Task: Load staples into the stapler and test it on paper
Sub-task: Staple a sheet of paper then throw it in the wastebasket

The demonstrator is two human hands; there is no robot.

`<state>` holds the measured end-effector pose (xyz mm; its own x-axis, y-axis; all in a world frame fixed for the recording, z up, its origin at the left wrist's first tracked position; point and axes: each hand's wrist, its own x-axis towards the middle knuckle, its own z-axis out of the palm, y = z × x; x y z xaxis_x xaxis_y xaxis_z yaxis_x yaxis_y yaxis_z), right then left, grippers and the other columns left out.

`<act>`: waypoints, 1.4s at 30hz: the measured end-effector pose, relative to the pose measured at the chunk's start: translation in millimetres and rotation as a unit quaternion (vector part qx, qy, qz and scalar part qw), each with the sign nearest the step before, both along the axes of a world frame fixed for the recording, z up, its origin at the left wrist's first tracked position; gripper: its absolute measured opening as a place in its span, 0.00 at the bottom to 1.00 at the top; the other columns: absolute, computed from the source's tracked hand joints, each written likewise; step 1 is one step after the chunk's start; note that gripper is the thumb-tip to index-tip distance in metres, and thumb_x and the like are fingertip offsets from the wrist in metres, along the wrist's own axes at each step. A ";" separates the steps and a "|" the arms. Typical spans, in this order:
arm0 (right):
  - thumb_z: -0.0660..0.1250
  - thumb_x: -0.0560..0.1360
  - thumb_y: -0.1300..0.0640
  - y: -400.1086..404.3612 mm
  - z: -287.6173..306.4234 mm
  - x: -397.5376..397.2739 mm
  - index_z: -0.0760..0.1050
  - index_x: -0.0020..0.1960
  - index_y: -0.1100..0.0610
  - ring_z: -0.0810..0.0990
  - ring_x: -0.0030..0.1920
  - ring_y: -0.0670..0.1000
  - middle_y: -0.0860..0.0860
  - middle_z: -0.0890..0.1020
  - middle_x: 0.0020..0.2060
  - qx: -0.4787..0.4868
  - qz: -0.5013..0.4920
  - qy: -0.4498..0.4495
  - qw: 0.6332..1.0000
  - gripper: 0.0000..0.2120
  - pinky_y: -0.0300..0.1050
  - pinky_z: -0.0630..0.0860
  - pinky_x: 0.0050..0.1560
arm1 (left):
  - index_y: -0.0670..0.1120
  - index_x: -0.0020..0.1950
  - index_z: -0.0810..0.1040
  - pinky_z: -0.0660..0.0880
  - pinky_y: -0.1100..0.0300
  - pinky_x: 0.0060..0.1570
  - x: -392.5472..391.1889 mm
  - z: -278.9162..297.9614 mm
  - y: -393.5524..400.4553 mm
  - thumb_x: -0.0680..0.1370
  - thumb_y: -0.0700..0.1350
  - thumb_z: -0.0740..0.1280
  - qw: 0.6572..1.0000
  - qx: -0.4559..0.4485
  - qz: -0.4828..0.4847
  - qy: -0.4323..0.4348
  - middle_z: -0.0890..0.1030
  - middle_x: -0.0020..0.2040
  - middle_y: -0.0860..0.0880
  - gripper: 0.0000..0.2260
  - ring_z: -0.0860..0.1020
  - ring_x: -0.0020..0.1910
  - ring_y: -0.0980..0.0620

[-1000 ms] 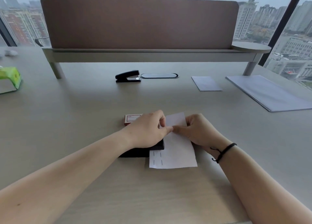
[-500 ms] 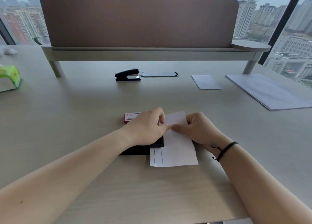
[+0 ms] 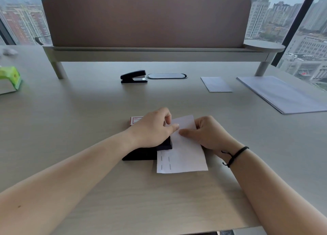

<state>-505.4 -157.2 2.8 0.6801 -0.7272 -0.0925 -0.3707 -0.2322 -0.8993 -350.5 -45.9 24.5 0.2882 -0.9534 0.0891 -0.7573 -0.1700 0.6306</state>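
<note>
With both hands (image 3: 178, 130) pinching the paper (image 3: 184, 153) over the stapler (image 3: 150, 150), a tug could skew the next staple.

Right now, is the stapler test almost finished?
Nearly. The paper slip already shows four staples, so loading looks done. The left hand rests on the stapler; the right hand pinches the slip. Perhaps one more press remains.

Both forearms reach forward, left hand (image 3: 152, 128) and right hand (image 3: 207, 134) curled, thumbs nearly meeting
</note>
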 end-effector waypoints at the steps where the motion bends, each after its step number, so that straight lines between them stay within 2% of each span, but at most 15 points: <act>1: 0.75 0.74 0.57 -0.1 -0.1 0.0 0.86 0.42 0.62 0.88 0.43 0.59 0.57 0.89 0.39 -0.002 0.001 0.001 1.000 0.08 0.59 0.84 0.49 | 0.51 0.40 0.66 0.61 0.61 0.30 -0.3 -0.2 0.0 0.78 0.54 0.67 1.000 0.000 0.000 -0.001 0.69 0.29 0.55 0.13 0.66 0.27 0.58; 19: 0.76 0.72 0.54 -3.8 -5.7 1.4 0.86 0.42 0.63 0.88 0.45 0.61 0.58 0.89 0.40 0.007 0.002 0.000 1.000 0.10 0.66 0.82 0.50 | 0.54 0.38 0.64 0.64 0.60 0.32 -2.3 -5.2 -3.5 0.78 0.54 0.68 1.000 0.011 -0.008 -0.013 0.72 0.31 0.55 0.15 0.68 0.30 0.56; 29: 0.76 0.73 0.55 -3.4 -4.2 1.6 0.86 0.43 0.62 0.88 0.44 0.59 0.57 0.89 0.40 0.002 -0.001 0.007 1.000 0.09 0.63 0.83 0.50 | 0.53 0.39 0.65 0.64 0.61 0.32 -3.6 -5.0 -1.5 0.78 0.54 0.68 1.000 0.007 -0.005 -0.015 0.72 0.31 0.55 0.14 0.69 0.30 0.56; 32: 0.75 0.73 0.56 -1.8 -2.1 1.3 0.85 0.41 0.63 0.88 0.40 0.55 0.58 0.88 0.39 -0.008 -0.005 0.008 1.000 0.10 0.59 0.83 0.47 | 0.51 0.40 0.66 0.64 0.61 0.32 -3.7 -4.6 -1.3 0.78 0.53 0.68 1.000 0.008 -0.007 -0.015 0.72 0.30 0.55 0.13 0.69 0.30 0.56; 42: 0.75 0.73 0.56 -1.1 -0.5 1.1 0.85 0.42 0.64 0.87 0.44 0.60 0.58 0.88 0.40 -0.009 -0.006 0.008 1.000 0.10 0.56 0.84 0.45 | 0.51 0.40 0.66 0.64 0.62 0.31 -2.8 -4.5 -1.9 0.78 0.52 0.68 1.000 0.006 -0.006 -0.017 0.71 0.30 0.55 0.13 0.68 0.29 0.57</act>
<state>-504.3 -158.3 2.2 0.6691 -0.7376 -0.0914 -0.3889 -0.2427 -0.8887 -353.3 -47.8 20.0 0.2735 -0.9579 0.0873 -0.7800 -0.1677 0.6029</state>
